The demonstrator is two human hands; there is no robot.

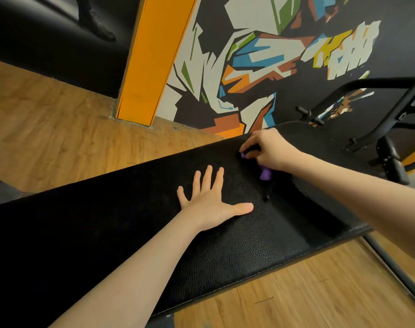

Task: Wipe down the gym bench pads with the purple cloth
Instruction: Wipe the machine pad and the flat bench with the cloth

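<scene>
At nine o'clock lies the warm wooden plank floor (47,129), with an orange painted pillar (149,60) rising at eleven. The long black pebbled-leather bench pad (225,252) crosses the centre; it looks firm, grippy and heavy enough not to shift. The left hand (210,204) rests flat on it, fingers straight and spread, holding nothing. Towards two o'clock the right hand (268,150) curls round the small bunched purple cloth (265,174), whose tail pokes out beside the gap between pads. The cloth seems soft, light and limp, so it is probably best held bunched under the palm. The black metal bench frame (391,110) stands at three.
</scene>
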